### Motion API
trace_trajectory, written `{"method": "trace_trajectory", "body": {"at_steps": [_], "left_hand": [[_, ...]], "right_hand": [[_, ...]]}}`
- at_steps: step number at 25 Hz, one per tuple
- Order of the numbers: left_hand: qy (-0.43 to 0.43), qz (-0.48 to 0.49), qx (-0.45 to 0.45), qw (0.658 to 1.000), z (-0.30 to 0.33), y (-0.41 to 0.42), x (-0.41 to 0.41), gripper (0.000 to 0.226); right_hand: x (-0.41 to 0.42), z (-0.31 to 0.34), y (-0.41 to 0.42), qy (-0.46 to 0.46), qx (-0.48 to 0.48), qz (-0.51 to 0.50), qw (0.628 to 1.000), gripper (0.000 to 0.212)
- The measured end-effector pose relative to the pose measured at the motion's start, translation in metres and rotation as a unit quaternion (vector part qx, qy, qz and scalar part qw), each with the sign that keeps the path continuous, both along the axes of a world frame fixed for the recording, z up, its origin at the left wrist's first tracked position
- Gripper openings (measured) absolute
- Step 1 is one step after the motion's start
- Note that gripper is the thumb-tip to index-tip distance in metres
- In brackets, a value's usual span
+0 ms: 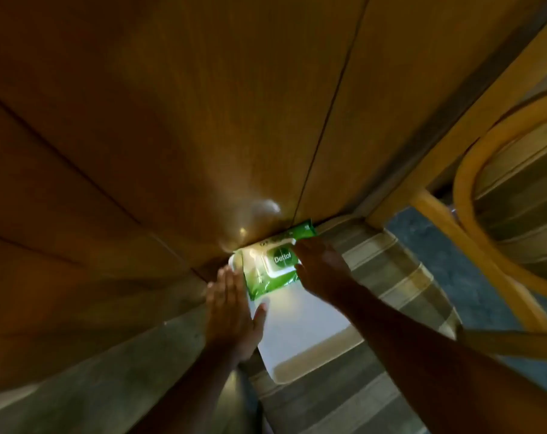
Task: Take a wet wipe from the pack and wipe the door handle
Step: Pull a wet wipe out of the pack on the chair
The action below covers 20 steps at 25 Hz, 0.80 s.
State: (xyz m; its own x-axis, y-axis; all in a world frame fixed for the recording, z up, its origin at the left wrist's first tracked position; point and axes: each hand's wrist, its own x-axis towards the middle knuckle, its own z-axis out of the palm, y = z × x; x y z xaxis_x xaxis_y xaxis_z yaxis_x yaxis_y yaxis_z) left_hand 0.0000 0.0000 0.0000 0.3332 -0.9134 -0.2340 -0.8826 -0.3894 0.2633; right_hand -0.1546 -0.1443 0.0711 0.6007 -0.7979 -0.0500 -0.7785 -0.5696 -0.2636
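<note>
Head view: right hand pinching the wipe pack, its lid seemingly shut; left hand flat, fingers spread alongside. Next, flip the lid, draw a wipe.

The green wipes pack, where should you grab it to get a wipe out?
Probably hold the wipes pack by its soft green edges, as the left hand and right hand bracket it now. That leaves the white flap with the label facing up and free, so fingers can come from above to lift it.
</note>
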Motion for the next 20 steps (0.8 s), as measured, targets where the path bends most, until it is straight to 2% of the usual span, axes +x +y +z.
{"method": "trace_trajectory", "body": {"at_steps": [3,7,9,12,14,16,18,20], "left_hand": [[-0.023,-0.078,-0.008,0.997,-0.012,-0.029,-0.004,0.094],[-0.014,-0.057,0.033,0.998,-0.022,-0.033,-0.017,0.117],[-0.013,-0.056,0.036,0.998,-0.023,-0.036,-0.017,0.121],[-0.007,-0.048,0.007,0.999,-0.021,-0.036,-0.018,0.12],[-0.006,-0.049,-0.002,0.999,-0.021,-0.035,-0.019,0.119],[-0.009,-0.05,-0.007,0.999,-0.022,-0.034,-0.022,0.12],[-0.017,-0.052,-0.012,0.998,-0.023,-0.033,-0.024,0.12],[-0.02,-0.052,-0.012,0.998,-0.025,-0.032,-0.024,0.122]], "right_hand": [[0.033,-0.018,-0.03,0.08,0.033,0.138,0.987,0.035],[0.042,-0.034,-0.039,0.162,0.078,0.166,0.97,0.049],[0.046,-0.033,-0.041,0.213,0.083,0.187,0.955,0.055],[0.055,-0.029,-0.049,0.237,0.103,0.203,0.945,0.049],[0.054,-0.025,-0.062,0.217,0.129,0.193,0.948,0.045],[0.056,-0.018,-0.071,0.216,0.086,0.188,0.954,0.031],[0.059,-0.018,-0.067,0.237,0.005,0.237,0.942,0.019],[0.058,-0.019,-0.056,0.239,-0.008,0.285,0.928,0.022]]}}
